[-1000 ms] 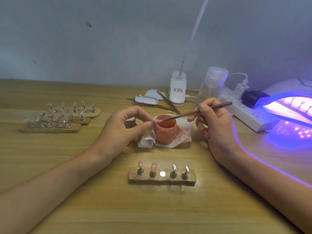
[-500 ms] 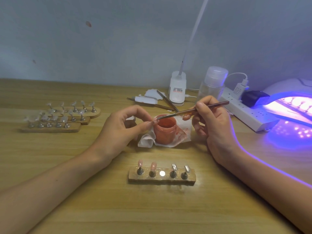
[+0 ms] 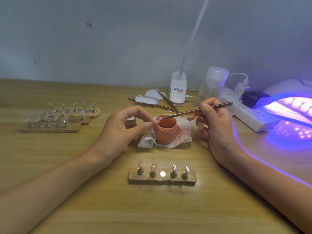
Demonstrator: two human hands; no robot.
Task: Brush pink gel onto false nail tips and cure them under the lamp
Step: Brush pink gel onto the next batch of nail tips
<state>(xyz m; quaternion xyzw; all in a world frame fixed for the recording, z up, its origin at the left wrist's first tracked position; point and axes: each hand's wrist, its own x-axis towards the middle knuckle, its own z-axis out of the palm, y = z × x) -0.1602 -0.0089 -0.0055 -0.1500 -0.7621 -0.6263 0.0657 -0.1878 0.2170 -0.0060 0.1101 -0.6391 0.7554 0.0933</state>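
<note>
Left hand [image 3: 125, 128] pinching nail tip [image 3: 157, 121] at gel jar [image 3: 166, 133] rim, right hand [image 3: 217, 129] gripping brush [image 3: 185, 113], bristles now drawn slightly rightward.

Just beyond the right hand's fingers [image 3: 209, 107] stands a clear plastic bottle [image 3: 213, 86], with a white clip-lamp base [image 3: 178, 89] to its left and a power strip [image 3: 244, 114] to the fingers' right. Beyond the left hand's fingers [image 3: 135, 110] lie tweezers [image 3: 166, 100] and paper scraps [image 3: 152, 94]. Between both sets of fingers lies a stained tissue [image 3: 184, 130].
</note>
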